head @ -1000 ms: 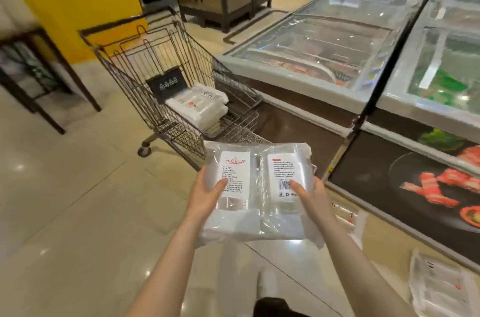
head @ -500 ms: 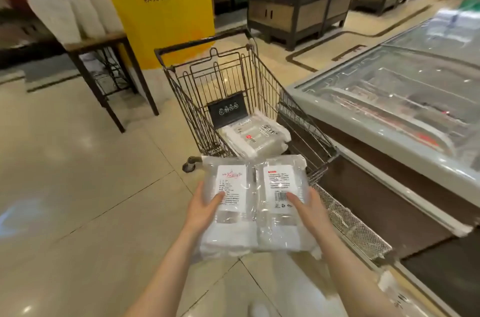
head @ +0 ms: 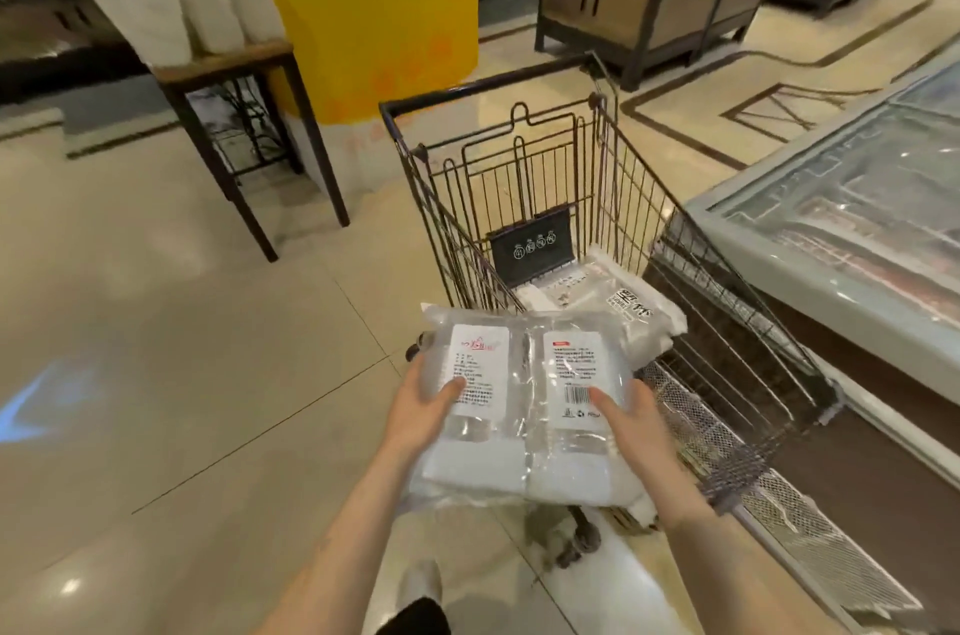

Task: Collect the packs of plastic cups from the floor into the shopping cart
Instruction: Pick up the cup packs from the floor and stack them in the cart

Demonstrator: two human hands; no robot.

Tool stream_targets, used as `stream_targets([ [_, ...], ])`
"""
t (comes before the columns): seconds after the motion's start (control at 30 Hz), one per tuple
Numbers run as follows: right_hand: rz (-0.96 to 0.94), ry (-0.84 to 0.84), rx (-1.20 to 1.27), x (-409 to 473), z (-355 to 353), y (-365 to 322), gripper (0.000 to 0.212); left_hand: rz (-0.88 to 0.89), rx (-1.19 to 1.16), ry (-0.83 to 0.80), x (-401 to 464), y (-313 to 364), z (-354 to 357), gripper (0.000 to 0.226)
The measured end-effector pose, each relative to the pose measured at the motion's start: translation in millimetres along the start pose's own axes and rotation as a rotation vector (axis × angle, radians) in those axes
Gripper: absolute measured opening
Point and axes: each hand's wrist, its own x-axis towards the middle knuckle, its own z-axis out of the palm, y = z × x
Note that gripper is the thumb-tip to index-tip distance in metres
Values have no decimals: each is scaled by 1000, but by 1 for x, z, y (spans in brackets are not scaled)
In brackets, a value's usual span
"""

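Carrying twin pack of plastic cups (head: 524,405) at lower centre | our left hand (head: 423,413) and right hand (head: 631,426) grip its sides, thumbs on top | shopping cart (head: 597,197) already holds packs (head: 618,301) | this one not yet loaded

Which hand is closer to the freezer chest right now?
Right. The right hand grips the cup packs on the side toward the freezer chest; the left hand grips their far side, away from it.
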Motion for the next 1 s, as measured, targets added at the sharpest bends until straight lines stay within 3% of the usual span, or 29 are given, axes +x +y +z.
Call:
stream_targets([
  [0.17, 28, 117, 88, 17, 44, -42, 58, 37, 84, -92, 79, 16, -42, 78],
  [0.37, 79, 238, 122, 52, 53, -67, 63, 137, 85, -243, 145, 56, -42, 74],
  [0.5, 121, 325, 95, 80, 36, -78, 61, 233, 76, -355, 180, 92, -17, 62],
  [0.73, 128, 474, 111, 149, -19, -92, 68, 349, 174, -481, 251, 151, 56, 71],
  [1.0, 230, 479, 163, 222, -45, -94, 81, 396, 324, -602, 347, 170, 129, 79],
])
